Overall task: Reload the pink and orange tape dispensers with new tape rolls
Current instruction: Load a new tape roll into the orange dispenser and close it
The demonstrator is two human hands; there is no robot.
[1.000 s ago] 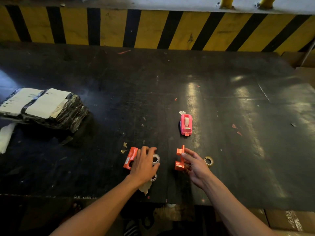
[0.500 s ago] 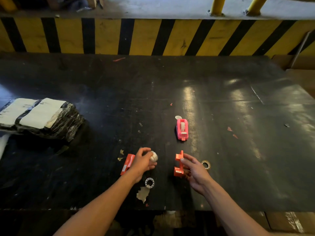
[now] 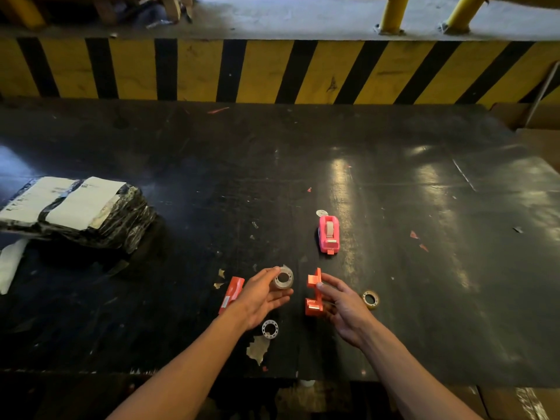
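My left hand (image 3: 260, 298) holds a clear tape roll (image 3: 283, 277) between thumb and fingers, lifted just above the black table (image 3: 394, 268). My right hand (image 3: 345, 307) grips one half of the orange dispenser (image 3: 313, 294), standing on edge. The other orange half (image 3: 231, 294) lies flat just left of my left hand. The pink dispenser (image 3: 328, 233) stands closed farther back, with tape showing on its top. A white core ring (image 3: 269, 328) lies under my left wrist. An amber tape roll (image 3: 371, 299) lies right of my right hand.
A bundle wrapped in black film with white labels (image 3: 75, 210) sits at the left. A yellow and black striped barrier (image 3: 272, 71) runs behind the table. Paper scraps (image 3: 257, 348) lie near the front edge. A small white disc (image 3: 321, 212) lies behind the pink dispenser.
My left hand picked the clear tape roll off the table and raised it, turning it toward the orange half in my right hand. The right hand stayed on that half.
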